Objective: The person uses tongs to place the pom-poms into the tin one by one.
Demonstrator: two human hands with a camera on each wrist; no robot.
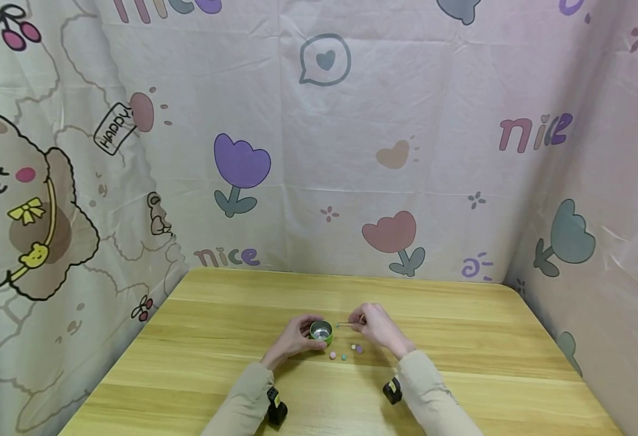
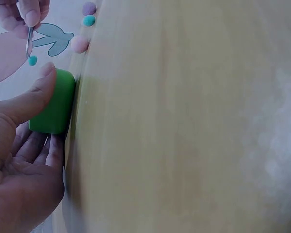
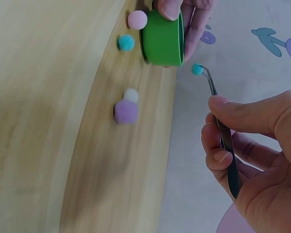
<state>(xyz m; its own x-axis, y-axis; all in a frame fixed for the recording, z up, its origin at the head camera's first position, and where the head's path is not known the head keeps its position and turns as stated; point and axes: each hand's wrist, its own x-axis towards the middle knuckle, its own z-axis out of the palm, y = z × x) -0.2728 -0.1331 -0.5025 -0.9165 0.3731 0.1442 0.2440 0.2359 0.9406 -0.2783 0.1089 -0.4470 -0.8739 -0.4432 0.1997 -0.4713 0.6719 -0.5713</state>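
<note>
My left hand (image 1: 298, 336) grips a small round green tin (image 3: 163, 39) by its sides on the table. Its open top and shiny metal inside show in the head view. In my right hand (image 1: 375, 327) is a pair of bent-tip tweezers (image 3: 225, 133), pinched between thumb and fingers. A small turquoise pompom (image 3: 197, 69) sits between the tweezer tips, raised close beside the tin's rim. Near the tin lie a pink pompom (image 3: 137, 20) and another turquoise one (image 3: 126, 42). A purple pompom (image 3: 126, 111) and a whitish pompom (image 3: 131, 95) lie side by side farther right.
The wooden table (image 1: 188, 363) runs back to a printed cloth (image 1: 319, 151) hanging behind it. More cloth hangs at the left and right sides. Each sleeve carries a small black wrist camera (image 1: 277, 412).
</note>
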